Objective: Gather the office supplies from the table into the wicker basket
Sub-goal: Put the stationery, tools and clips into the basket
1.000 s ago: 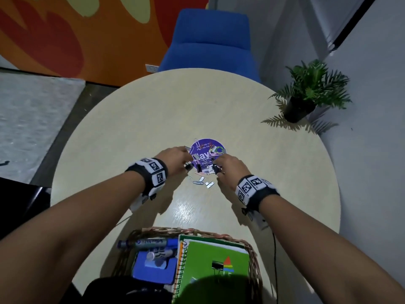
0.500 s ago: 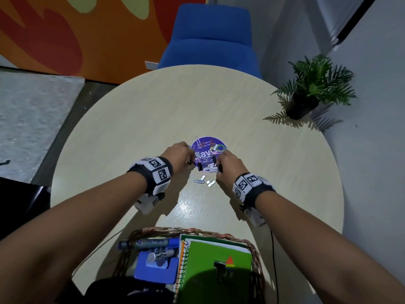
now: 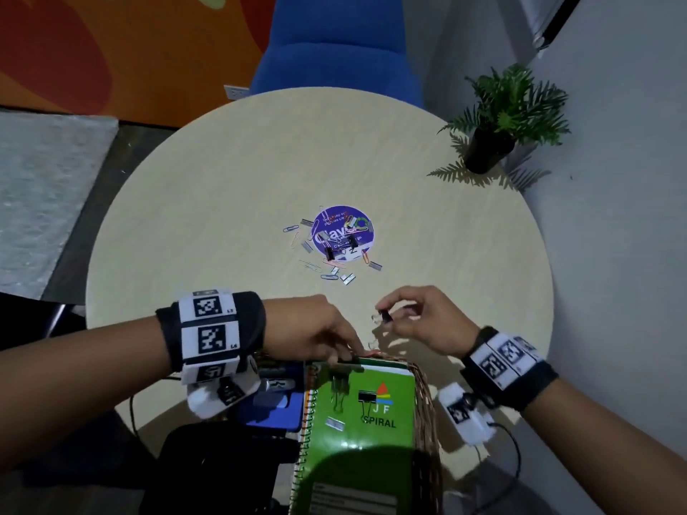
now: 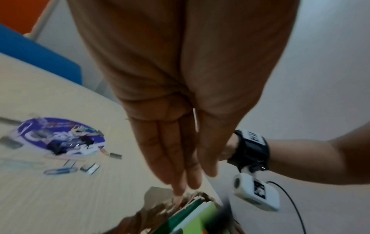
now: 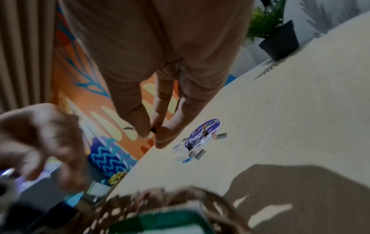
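Observation:
The wicker basket (image 3: 423, 395) stands at the table's near edge and holds a green spiral notebook (image 3: 357, 433) with two black binder clips (image 3: 340, 384) and a staple strip (image 3: 334, 423) on its cover. My left hand (image 3: 347, 356) hovers at the basket's far rim, its fingers straight (image 4: 180, 158) and holding nothing. Just right of it, above the table, my right hand (image 3: 386, 315) pinches a black binder clip (image 3: 384, 317) between thumb and fingertips (image 5: 144, 126). Paper clips, staple strips and two binder clips lie on and around a purple disc (image 3: 342, 233) mid-table.
The round beige table (image 3: 223, 217) has a potted plant (image 3: 498, 117) at its far right edge and a blue chair (image 3: 334, 42) behind it. Markers and a blue item (image 3: 275, 403) lie in the basket's left part. A cable (image 3: 509, 447) trails from my right wrist.
Both hands have drawn back from the purple disc to the basket's far rim. A second binder clip now lies on the notebook. My right hand carries a clip.

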